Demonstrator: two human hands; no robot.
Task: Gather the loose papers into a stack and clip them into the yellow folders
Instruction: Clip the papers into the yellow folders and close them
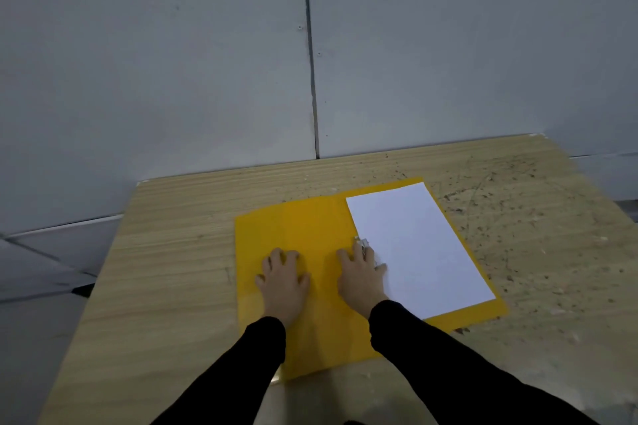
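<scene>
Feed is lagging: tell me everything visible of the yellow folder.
The folder lies open and flat on the wooden table, plain yellow, seemingly thin plastic or card, creased down its middle. White paper covers most of its right half, beside a metal clip. The left hand rests spread on its left half; the right hand touches the clip.
</scene>
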